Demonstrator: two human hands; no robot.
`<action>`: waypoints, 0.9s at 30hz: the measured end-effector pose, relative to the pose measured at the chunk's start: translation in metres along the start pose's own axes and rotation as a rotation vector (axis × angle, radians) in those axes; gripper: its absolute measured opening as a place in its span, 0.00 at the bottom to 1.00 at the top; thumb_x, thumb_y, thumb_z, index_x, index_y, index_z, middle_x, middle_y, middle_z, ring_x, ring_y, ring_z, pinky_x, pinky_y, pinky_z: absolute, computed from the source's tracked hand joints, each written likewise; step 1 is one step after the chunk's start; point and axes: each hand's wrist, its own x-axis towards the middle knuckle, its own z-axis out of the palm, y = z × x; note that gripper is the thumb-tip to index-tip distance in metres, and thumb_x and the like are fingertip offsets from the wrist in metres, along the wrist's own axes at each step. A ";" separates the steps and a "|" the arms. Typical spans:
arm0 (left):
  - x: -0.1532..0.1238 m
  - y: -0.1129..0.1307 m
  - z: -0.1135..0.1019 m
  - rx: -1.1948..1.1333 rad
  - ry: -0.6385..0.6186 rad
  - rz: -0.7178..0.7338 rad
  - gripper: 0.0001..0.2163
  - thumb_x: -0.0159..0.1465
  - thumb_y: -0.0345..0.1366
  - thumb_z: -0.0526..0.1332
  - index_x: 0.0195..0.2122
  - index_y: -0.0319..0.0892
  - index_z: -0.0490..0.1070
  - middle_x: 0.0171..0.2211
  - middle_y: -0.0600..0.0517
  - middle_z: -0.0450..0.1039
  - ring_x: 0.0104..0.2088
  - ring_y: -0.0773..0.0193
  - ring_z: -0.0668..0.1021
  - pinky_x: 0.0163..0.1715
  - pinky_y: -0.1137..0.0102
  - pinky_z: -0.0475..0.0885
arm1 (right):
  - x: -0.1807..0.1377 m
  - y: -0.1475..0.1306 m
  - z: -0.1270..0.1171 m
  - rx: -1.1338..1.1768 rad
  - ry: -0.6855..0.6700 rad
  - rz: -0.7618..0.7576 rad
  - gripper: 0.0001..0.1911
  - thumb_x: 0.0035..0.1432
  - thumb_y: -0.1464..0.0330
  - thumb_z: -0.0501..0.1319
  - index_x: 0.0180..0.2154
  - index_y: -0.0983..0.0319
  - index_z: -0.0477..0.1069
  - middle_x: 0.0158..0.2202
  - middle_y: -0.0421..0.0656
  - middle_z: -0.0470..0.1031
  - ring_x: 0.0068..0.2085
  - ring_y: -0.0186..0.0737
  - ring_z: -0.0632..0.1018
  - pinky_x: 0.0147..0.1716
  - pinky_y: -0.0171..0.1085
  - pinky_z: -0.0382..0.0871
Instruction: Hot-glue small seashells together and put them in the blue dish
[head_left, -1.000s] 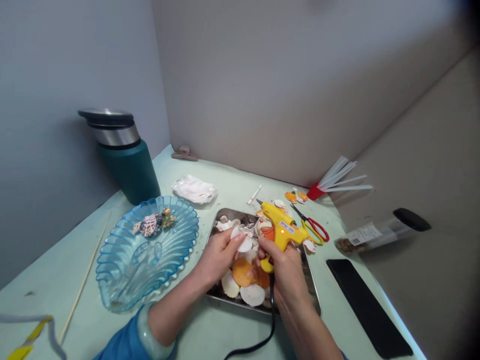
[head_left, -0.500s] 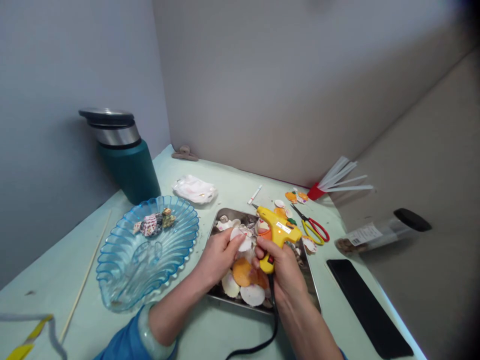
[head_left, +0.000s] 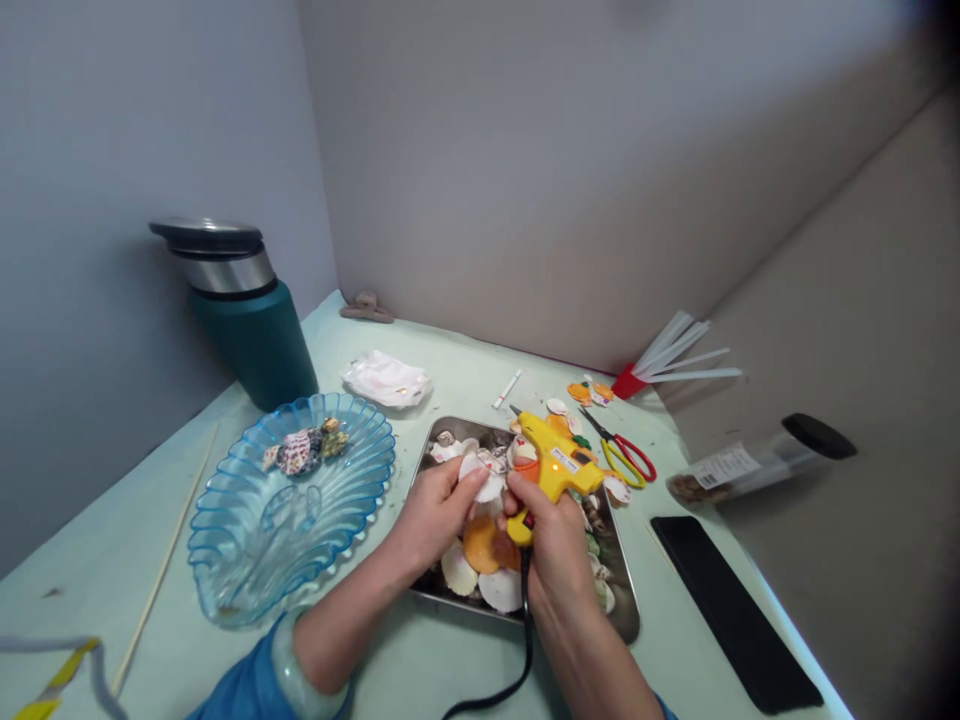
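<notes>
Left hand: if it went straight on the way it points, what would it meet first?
Probably the yellow glue gun in the right hand, beyond the white shell the left hand holds; depth is unclear, so it might pass beneath.

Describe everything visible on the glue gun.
The glue gun has a yellow, plastic-looking body with a pale sticker on its side, a narrow dark nozzle and a small red patch, perhaps a switch, low on the handle. A black cord leaves the handle's end and curves down onto the table. The right hand grips the handle over the metal tray, nozzle pointing forward and left. Whether it is hot can't be told.
</notes>
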 end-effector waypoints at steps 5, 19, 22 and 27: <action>0.000 0.000 0.000 -0.078 -0.015 -0.016 0.16 0.64 0.47 0.54 0.25 0.42 0.63 0.17 0.58 0.60 0.18 0.71 0.61 0.18 0.75 0.54 | -0.002 0.000 0.003 -0.008 0.015 -0.004 0.15 0.43 0.66 0.69 0.33 0.63 0.67 0.14 0.31 0.67 0.13 0.29 0.67 0.12 0.27 0.57; -0.001 0.003 0.000 -0.096 -0.006 -0.028 0.16 0.63 0.48 0.55 0.24 0.42 0.63 0.17 0.59 0.58 0.18 0.71 0.60 0.18 0.75 0.53 | -0.003 0.001 0.005 0.012 0.024 -0.055 0.16 0.42 0.67 0.69 0.32 0.62 0.67 0.14 0.30 0.65 0.14 0.28 0.66 0.15 0.27 0.59; -0.001 0.005 0.000 -0.094 -0.005 -0.029 0.16 0.63 0.48 0.55 0.24 0.42 0.63 0.17 0.59 0.59 0.18 0.71 0.60 0.18 0.74 0.53 | -0.003 0.001 0.005 0.008 0.021 -0.059 0.15 0.42 0.67 0.69 0.32 0.62 0.67 0.14 0.30 0.66 0.14 0.29 0.67 0.15 0.28 0.59; 0.000 0.004 0.000 -0.113 -0.017 -0.038 0.17 0.63 0.48 0.56 0.23 0.42 0.61 0.17 0.59 0.59 0.18 0.71 0.60 0.19 0.74 0.54 | -0.003 0.001 0.004 -0.006 0.032 -0.060 0.15 0.43 0.67 0.69 0.32 0.62 0.67 0.14 0.30 0.65 0.14 0.29 0.66 0.14 0.28 0.57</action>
